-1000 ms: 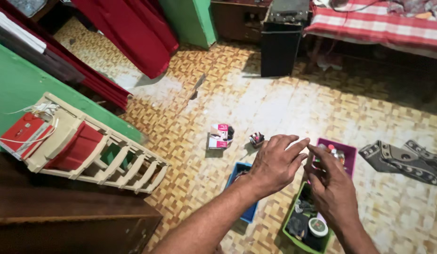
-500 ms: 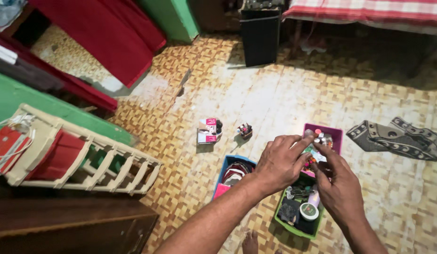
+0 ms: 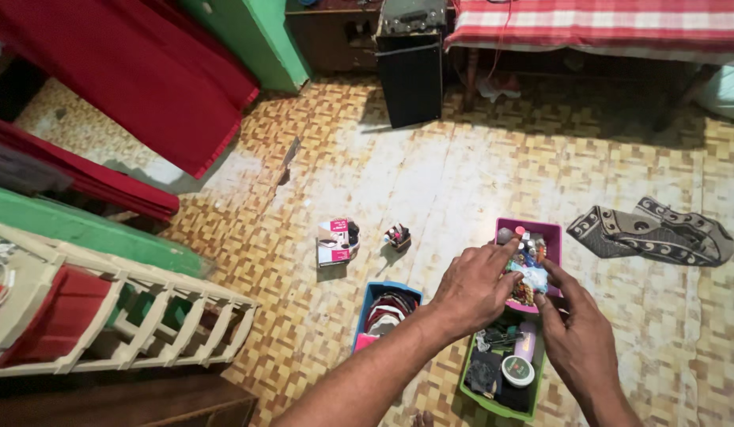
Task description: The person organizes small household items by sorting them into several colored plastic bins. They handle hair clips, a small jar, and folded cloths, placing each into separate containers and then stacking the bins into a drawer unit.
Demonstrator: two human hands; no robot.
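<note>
Baskets sit on the patterned floor [image 3: 462, 174]: 1 green basket [image 3: 471, 393], 1 purple basket [image 3: 554, 241], 1 blue basket [image 3: 365, 314], all crowded with small items. Above the purple one, the left hand [image 3: 471, 286] and right hand [image 3: 576, 336] meet, fingers curled; what they pinch I cannot tell. Steady, close hands seem wise.

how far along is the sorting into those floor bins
Three bins already hold items: blue bin, green bin, purple bin. Both hands, left hand and right hand, hover together over the purple one. The small box and little item lie loose on the floor.
</note>
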